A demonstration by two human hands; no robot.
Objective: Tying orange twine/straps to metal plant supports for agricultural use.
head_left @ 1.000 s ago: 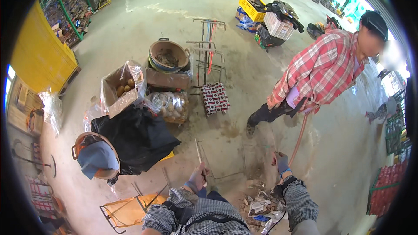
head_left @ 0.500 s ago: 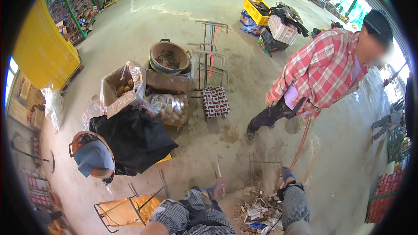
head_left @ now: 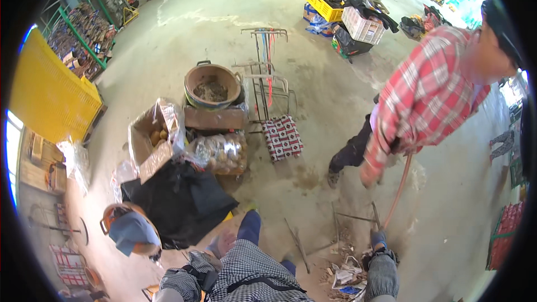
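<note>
My right hand [head_left: 378,239], in a blue-grey glove, is closed round a reddish-brown pole [head_left: 398,192]. The pole leans up and away, its upper end in front of a co-worker's shirt; its lower end is hidden by my hand and checked sleeve. Beside that sleeve lies a heap of debris [head_left: 342,277] with white and blue plastic scraps. At the lower left, my left hand [head_left: 222,244] is smeared by motion, near the edge of a black sheet [head_left: 176,204], so its fingers cannot be read. Thin metal bars [head_left: 335,221] stand by the debris.
A co-worker in a red plaid shirt [head_left: 428,86] stands at the right. Left of centre are a tub [head_left: 193,98], an open carton [head_left: 137,140], bagged produce [head_left: 221,154] and a basket with blue cloth [head_left: 156,246]. A metal frame with a patterned cushion [head_left: 282,138] stands mid-floor.
My left hand has swung left from the middle toward the black sheet. The right hand keeps hold of the pole. The co-worker has shifted nearer, one arm lower. The orange seat is now mostly hidden.
</note>
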